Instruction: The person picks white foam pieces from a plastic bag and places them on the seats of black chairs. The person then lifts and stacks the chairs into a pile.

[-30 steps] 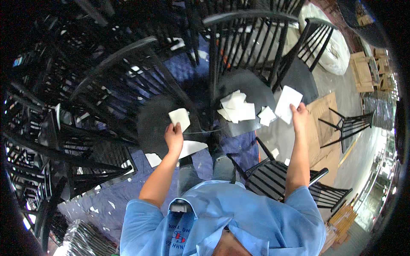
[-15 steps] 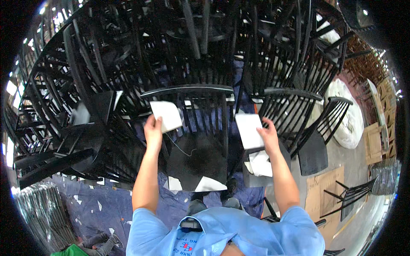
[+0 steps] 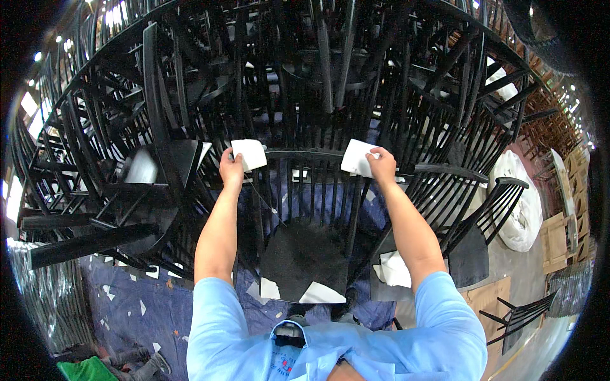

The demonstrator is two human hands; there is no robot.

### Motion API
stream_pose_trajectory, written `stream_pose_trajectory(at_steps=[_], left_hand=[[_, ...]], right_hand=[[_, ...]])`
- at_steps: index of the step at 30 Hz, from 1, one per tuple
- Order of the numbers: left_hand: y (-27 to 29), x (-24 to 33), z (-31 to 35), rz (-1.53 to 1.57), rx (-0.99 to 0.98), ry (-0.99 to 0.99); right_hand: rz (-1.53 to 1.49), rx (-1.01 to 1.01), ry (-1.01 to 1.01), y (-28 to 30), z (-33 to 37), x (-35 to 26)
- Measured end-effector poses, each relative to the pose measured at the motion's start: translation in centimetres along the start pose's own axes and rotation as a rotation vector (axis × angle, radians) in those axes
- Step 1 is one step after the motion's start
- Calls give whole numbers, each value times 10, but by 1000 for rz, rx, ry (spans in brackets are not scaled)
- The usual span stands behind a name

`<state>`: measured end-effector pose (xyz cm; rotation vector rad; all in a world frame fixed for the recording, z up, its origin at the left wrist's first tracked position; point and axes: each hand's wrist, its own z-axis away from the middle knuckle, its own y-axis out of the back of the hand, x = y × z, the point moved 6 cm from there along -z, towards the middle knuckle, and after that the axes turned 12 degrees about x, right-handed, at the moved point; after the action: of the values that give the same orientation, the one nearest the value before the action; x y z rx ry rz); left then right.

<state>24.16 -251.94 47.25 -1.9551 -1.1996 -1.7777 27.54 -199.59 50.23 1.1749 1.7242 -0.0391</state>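
A black spindle-back chair stands before me, its top rail running between my hands and its seat below. My left hand pinches a white sheet at the rail's left end. At the right end, my right hand grips a second white sheet, thumb and fingers closed on its edge. Whether the sheets are paper or foam I cannot tell. A thin string hangs down near the left sheet. Two white pieces lie at the seat's front corners.
Stacked black chairs crowd the far side and both flanks. White scraps litter a blue ground sheet. More white sheets rest on a seat at right. A white plastic bundle and cardboard lie farther right; a person in green is at lower left.
Both hands have moved away from me with their sheets, up to the ends of the chair's top rail. The right hand has also shifted left. The view itself has shifted slightly.
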Motion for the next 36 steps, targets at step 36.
stream_pose_trajectory(at_steps=[36], left_hand=[[-2,-24,-31,-252,-18,14]], right_hand=[[-96,-244,-209,1,12,2]])
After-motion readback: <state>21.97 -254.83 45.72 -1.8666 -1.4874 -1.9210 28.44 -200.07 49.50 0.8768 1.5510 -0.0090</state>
